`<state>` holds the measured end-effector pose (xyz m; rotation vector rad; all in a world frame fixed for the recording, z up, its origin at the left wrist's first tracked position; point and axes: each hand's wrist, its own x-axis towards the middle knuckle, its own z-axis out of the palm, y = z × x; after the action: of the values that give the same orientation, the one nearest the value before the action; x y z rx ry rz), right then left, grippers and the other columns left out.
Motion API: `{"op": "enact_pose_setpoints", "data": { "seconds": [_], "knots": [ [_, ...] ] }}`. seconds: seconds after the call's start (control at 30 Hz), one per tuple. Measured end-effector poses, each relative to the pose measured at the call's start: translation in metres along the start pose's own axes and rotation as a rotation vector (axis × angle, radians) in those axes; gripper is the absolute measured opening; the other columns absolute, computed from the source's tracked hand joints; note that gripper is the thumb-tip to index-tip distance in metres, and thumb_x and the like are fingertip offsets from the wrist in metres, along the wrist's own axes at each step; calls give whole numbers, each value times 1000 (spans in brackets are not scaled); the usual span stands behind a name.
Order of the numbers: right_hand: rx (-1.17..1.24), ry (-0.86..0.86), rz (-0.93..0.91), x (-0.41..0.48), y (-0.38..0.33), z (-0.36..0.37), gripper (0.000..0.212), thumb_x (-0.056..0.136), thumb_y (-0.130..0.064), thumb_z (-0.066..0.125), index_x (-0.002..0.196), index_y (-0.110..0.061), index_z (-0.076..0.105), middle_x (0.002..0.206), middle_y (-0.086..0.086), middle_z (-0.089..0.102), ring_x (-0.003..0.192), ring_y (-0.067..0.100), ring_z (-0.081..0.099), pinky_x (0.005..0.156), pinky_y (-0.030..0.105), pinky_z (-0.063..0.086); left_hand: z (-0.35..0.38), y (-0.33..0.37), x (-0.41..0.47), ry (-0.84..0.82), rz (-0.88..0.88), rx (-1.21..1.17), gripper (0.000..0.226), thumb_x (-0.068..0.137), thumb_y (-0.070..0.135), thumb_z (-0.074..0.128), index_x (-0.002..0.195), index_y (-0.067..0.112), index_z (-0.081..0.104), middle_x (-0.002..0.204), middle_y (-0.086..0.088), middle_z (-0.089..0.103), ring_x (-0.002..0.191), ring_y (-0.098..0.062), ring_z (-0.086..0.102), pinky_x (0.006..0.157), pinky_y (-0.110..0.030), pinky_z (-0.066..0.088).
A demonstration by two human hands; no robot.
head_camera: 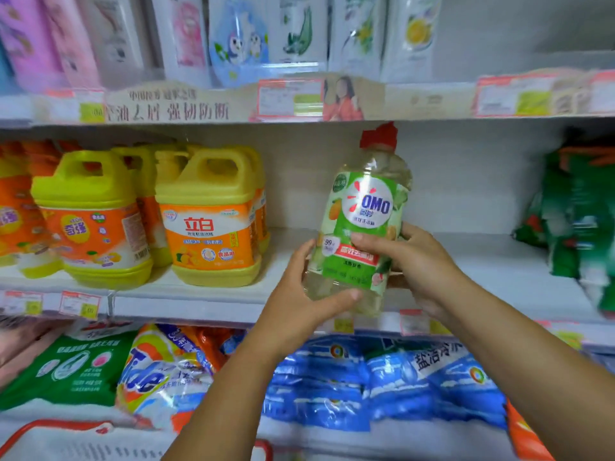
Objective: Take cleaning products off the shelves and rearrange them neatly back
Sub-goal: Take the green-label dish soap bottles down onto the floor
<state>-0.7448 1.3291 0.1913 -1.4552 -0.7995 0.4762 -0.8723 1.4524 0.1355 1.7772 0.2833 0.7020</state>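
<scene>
OMO bottle (364, 224) upright, gripped by left hand (299, 296), right hand (416, 261) — before middle shelf (206, 304)

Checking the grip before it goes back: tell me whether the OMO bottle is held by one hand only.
No, the left hand and the right hand both grip the lower part of the OMO bottle.

One OMO bottle (366, 207), two hands (307, 294) (419, 261)

clear omo bottle (362, 224), red cap, upright, before middle shelf (199, 294)
</scene>
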Motion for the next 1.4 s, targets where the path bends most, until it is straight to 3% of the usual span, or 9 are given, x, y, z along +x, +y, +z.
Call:
{"op": "enact_pose_setpoints", "data": {
  "seconds": [0.13,0.2,0.37,0.53,0.7,0.97,1.1,1.27,1.4],
  "knots": [
    [5,-56,27,-46,-2,-16,60,55,-37,80,111,-19,68,97,1,78,87,19,75,67,30,56,17,12,-33,-196,-74,-203,66,65,27,86,125,33,57,113,1,73,106,-20,69,86,-42,59],
    [-1,-87,38,-64,2,-23,65,57,-36,80,119,-28,62,105,1,76,90,19,75,73,35,58,31,9,-48,-176,-23,-190,60,69,16,82,123,26,58,110,-1,74,102,-19,71,81,-34,59],
    [-36,181,-44,-87,15,-33,141,37,-57,85,148,-53,-1,118,-17,61,100,5,67,86,36,56,70,-3,-75,-106,101,-30,78,67,2,87,124,41,51,115,7,70,105,-12,68,88,-30,56],
    [30,370,-134,-98,40,-52,119,44,-48,86,144,-42,21,112,-11,65,93,4,70,85,37,58,84,-8,-85,-196,104,120,90,64,19,92,123,61,40,124,21,60,112,3,60,88,-14,49],
    [164,259,-134,-97,50,-71,104,57,-23,86,143,-44,31,116,-3,68,95,13,72,72,33,58,83,-16,-78,-529,-189,-272,85,66,12,82,139,32,43,129,7,65,120,-16,61,91,-28,53],
    [-12,298,-134,-96,43,-84,104,51,-37,95,137,-32,37,113,-11,69,100,9,70,79,35,58,119,-24,-82,-3,87,260,97,54,32,89,133,45,36,126,16,49,115,1,50,93,-19,45],
    [181,350,-147,-94,45,-95,76,51,-34,86,121,-27,57,102,-5,75,90,15,73,69,33,55,103,-15,-70,-144,48,291,113,42,50,88,136,54,27,131,24,33,121,13,39,97,-9,35],
    [315,182,-134,-95,50,-108,93,47,-37,82,133,-12,55,101,0,73,91,17,69,76,37,53,81,-27,-69,-556,-283,-251,93,57,29,87,139,20,46,134,-6,62,123,-24,60,105,-42,48],
    [241,232,-38,-92,52,-99,119,37,-52,92,140,-22,40,116,-3,69,103,18,69,93,50,54,92,-30,-79,-320,-243,-249,74,60,9,89,126,14,54,116,-5,72,107,-20,69,87,-28,55]
  ]
}}
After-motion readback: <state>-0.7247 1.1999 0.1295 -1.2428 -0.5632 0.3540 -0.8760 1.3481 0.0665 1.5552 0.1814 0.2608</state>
